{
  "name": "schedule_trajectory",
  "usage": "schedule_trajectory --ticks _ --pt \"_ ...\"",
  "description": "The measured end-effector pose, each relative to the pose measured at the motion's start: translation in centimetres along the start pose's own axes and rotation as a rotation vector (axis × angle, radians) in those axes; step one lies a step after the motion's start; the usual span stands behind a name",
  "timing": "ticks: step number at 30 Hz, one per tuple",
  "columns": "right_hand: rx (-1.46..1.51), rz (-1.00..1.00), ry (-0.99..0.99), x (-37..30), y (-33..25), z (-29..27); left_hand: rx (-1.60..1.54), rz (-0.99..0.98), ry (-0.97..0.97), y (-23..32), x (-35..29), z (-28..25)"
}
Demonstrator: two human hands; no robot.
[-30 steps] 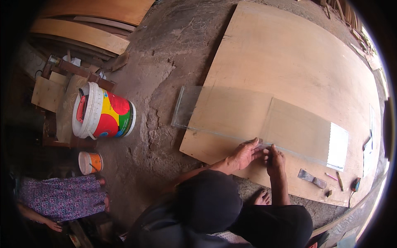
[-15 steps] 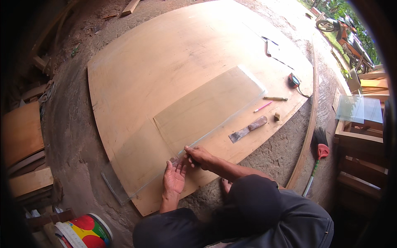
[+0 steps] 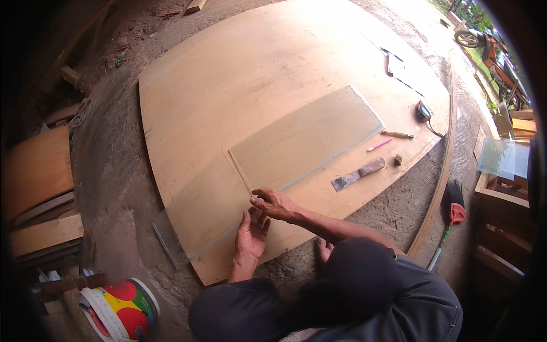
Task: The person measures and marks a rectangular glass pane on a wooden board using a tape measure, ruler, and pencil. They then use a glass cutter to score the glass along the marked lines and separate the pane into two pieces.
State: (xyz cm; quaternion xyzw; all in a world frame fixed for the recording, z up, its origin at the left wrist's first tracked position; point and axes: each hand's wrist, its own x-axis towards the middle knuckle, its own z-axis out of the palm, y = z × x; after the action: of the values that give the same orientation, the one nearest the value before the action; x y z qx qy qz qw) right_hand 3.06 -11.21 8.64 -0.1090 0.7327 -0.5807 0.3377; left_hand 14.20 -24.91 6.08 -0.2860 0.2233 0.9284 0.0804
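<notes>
A long clear glass sheet (image 3: 307, 139) lies on a large plywood board (image 3: 273, 51), its left end overhanging the board's edge. Across the glass runs a narrow pale line (image 3: 239, 171), ending by the fingers of my right hand (image 3: 274, 204). Those fingers are closed in a pinch at the glass's near edge; what lies between them is hidden. Just below, my left hand (image 3: 251, 236) has its palm turned up and fingers apart, next to the same edge. To the right lie a wide-bladed scraper (image 3: 359, 174), a pink pencil (image 3: 380, 145) and a brass-coloured, pen-like tool (image 3: 397, 134).
A tape measure (image 3: 422, 112) and a small wooden block (image 3: 397, 159) rest on the board's right side. A red broom (image 3: 457, 212) and glass panes (image 3: 501, 157) are further right. At lower left stands a colourful bucket (image 3: 125, 310); stacked wood (image 3: 43, 159) is above it.
The view has shifted, so the board appears further right. My right hand has moved left along the glass edge to the end of the pale line. My left hand has shifted slightly.
</notes>
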Motion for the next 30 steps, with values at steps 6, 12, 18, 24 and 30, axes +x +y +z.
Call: schedule_trajectory --ticks 6,12,18,24,30 --pt "0.151 0.015 -0.134 1.0 -0.4 1.3 -0.012 0.029 -0.018 -0.2 0.2 0.1" --pt "0.295 0.047 -0.130 1.6 -1.3 1.7 -0.080 -0.024 -0.015 0.5 -1.2 1.2" --pt "0.263 0.120 -0.078 1.6 -1.2 1.2 0.593 -0.095 0.154 5.9 -7.4 -2.8" --pt "0.294 0.108 -0.068 2.1 0.2 0.9 1.209 0.702 1.105 18.6 -10.0 -17.7" --pt "0.259 0.166 -0.051 2.1 0.7 0.7 0.965 0.530 1.030 23.6 -8.8 -27.3"
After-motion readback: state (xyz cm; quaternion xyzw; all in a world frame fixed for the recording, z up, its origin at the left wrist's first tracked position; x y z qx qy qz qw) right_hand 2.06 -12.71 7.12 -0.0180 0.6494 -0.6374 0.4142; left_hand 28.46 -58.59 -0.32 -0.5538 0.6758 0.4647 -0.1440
